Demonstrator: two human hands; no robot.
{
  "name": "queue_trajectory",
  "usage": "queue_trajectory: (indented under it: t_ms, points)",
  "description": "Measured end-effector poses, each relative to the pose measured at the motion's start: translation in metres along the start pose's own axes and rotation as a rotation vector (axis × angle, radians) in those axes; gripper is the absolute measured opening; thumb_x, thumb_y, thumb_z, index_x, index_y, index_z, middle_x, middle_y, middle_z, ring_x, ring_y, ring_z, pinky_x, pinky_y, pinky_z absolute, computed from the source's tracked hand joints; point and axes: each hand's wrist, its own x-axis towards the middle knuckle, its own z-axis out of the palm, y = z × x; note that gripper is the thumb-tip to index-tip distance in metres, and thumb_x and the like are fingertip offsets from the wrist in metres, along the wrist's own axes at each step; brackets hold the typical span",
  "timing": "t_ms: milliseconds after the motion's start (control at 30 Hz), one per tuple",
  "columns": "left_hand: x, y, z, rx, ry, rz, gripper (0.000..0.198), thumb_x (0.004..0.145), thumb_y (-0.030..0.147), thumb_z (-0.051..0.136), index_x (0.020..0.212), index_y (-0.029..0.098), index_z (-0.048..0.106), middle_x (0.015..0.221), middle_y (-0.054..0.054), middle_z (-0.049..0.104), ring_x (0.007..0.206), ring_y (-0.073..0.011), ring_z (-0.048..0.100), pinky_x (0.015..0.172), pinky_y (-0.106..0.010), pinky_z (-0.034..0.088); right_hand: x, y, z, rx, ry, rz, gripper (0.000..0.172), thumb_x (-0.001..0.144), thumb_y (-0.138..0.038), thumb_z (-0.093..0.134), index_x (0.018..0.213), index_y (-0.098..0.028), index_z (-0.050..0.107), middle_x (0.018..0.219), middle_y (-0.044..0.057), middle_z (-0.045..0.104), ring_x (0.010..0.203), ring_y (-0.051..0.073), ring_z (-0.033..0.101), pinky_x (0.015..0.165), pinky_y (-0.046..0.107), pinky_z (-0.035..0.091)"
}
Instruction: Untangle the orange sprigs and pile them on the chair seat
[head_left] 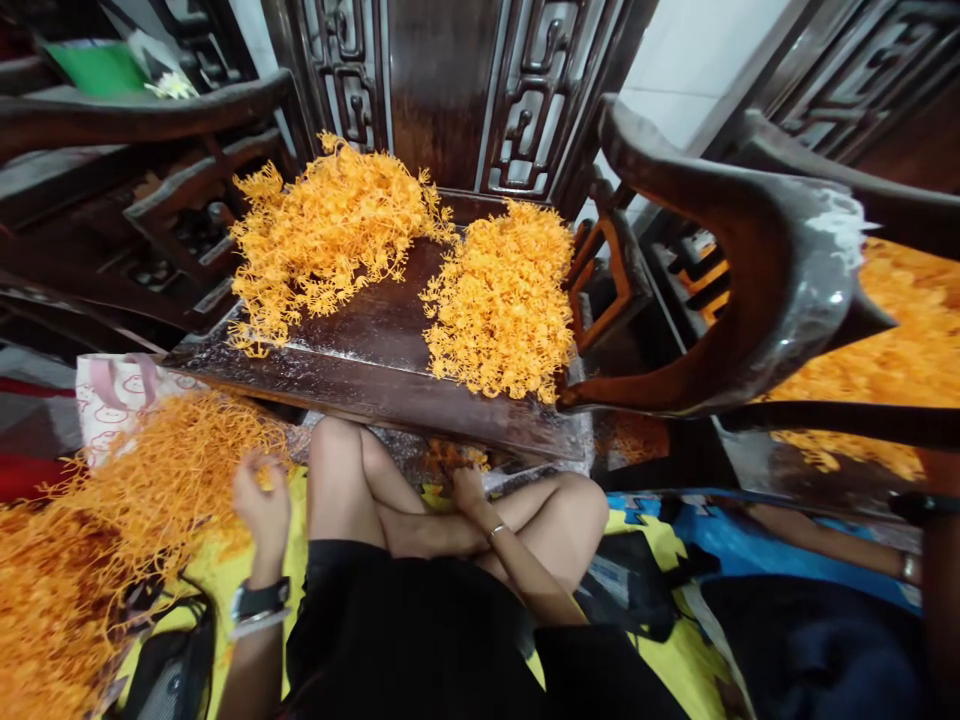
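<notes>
Though nr seat-edge (337, 402), L hand (261, 500) clear

1. Seat: dark brown wooden chair seat (375, 325), centre of frame; pale powdery marks along a seam and the front edge
2. Chair back: upright wooden chair back (442, 90), top centre; plain middle board flanked by openwork panels of looped, angular bars
3. Right side: thick, curved armrest (787, 250), polished, with bright light reflections on its outer bend
4. Left side: dark armrest (150, 125), upper left, above an openwork frame
5. Wall: pale wall (682, 80), upper right, with a thin horizontal joint
6. Second chair: similar carved chair back (840, 90), upper right corner
7. Floor covering: yellow mat (679, 660), bottom; blue mat (817, 570), lower right
</notes>
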Motion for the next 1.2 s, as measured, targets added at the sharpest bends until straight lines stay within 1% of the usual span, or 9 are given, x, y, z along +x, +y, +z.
queue_trajectory:
  t_ms: [100,167,300,433,533,600,767,967,1200]
  points:
    - [-0.037,0.034,0.051,-0.154,-0.347,0.182,0.036,0.087,0.043,0.05,0.11,0.018,0.059,0.108,-0.011,0.068,0.102,-0.0258,0.065,0.094,-0.041,0.05,-0.001,-0.01,-0.004,0.079,-0.03,0.067,0.026,0.084,-0.018,0.053,0.058,-0.017,0.055,0.058,0.004,0.055,0.061,0.016,0.052,0.07,0.031,0.039]
    - [-0.052,0.055,0.068,-0.235,-0.549,0.315,0.059,0.075,0.048,0.066,0.126,0.02,0.053,0.126,-0.01,0.061,0.118,-0.0272,0.057,0.1,-0.041,0.047,-0.007,-0.022,-0.017,0.168,-0.048,0.048,0.03,0.086,-0.023,0.052,0.057,-0.017,0.05,0.061,0.002,0.053,0.06,0.013,0.05,0.065,0.027,0.039]
    - [-0.055,0.094,0.062,-0.381,-0.88,0.552,0.071,0.073,0.047,0.071,0.134,0.021,0.046,0.15,-0.015,0.037,0.141,-0.0314,0.029,0.112,-0.051,0.029,-0.026,-0.05,-0.063,0.362,-0.039,-0.042,0.042,0.092,-0.041,0.043,0.056,-0.019,0.038,0.069,0.001,0.049,0.069,0.012,0.05,0.066,0.024,0.042]
    - [-0.045,0.125,0.037,-0.505,-0.97,0.562,0.021,0.085,0.039,0.061,0.085,0.018,0.061,0.11,-0.011,0.068,0.109,-0.0248,0.06,0.099,-0.043,0.045,-0.041,-0.071,-0.104,0.659,0.041,-0.018,0.049,0.094,-0.049,0.039,0.055,-0.019,0.037,0.067,0.001,0.046,0.066,0.012,0.046,0.063,0.025,0.04]
    - [-0.038,0.139,0.02,-0.423,-0.939,0.457,0.026,0.091,0.037,0.052,0.074,0.018,0.058,0.066,0.001,0.065,0.061,-0.0139,0.061,0.064,-0.026,0.051,-0.047,-0.081,-0.117,0.736,0.139,0.132,0.051,0.09,-0.052,0.047,0.053,-0.02,0.035,0.056,-0.003,0.035,0.053,0.01,0.034,0.051,0.025,0.029]
    - [-0.03,0.144,0.009,-0.368,-0.838,0.515,0.024,0.09,0.037,0.056,0.076,0.018,0.061,0.066,0.001,0.065,0.059,-0.0129,0.061,0.059,-0.024,0.047,-0.048,-0.087,-0.122,0.709,0.152,0.197,0.055,0.087,-0.056,0.049,0.051,-0.02,0.03,0.051,-0.005,0.027,0.05,0.008,0.025,0.047,0.025,0.02]
    - [-0.001,0.15,-0.015,-0.331,-0.587,0.879,0.012,0.084,0.031,0.066,0.086,0.019,0.068,0.078,-0.003,0.07,0.073,-0.0168,0.063,0.07,-0.029,0.048,-0.049,-0.098,-0.139,0.688,-0.073,0.108,0.06,0.082,-0.059,0.055,0.048,-0.019,0.028,0.048,-0.006,0.022,0.049,0.006,0.019,0.046,0.025,0.014]
    - [0.01,0.159,-0.039,-0.34,-0.36,0.998,0.011,0.083,0.019,0.066,0.092,0.024,0.069,0.089,-0.002,0.072,0.094,-0.0204,0.062,0.101,-0.045,0.042,-0.055,-0.103,-0.157,0.776,-0.546,-0.06,0.056,0.09,-0.054,0.048,0.048,-0.016,0.044,0.043,-0.004,0.039,0.041,0.005,0.029,0.043,0.022,0.022]
    - [0.011,0.172,-0.048,-0.359,-0.316,1.024,0.02,0.087,0.014,0.056,0.082,0.028,0.07,0.116,-0.001,0.069,0.12,-0.0219,0.054,0.111,-0.059,0.03,-0.036,-0.102,-0.159,0.715,-0.182,-0.286,0.042,0.094,-0.048,0.045,0.08,-0.018,0.072,0.085,0.006,0.071,0.089,0.02,0.058,0.089,0.036,0.041]
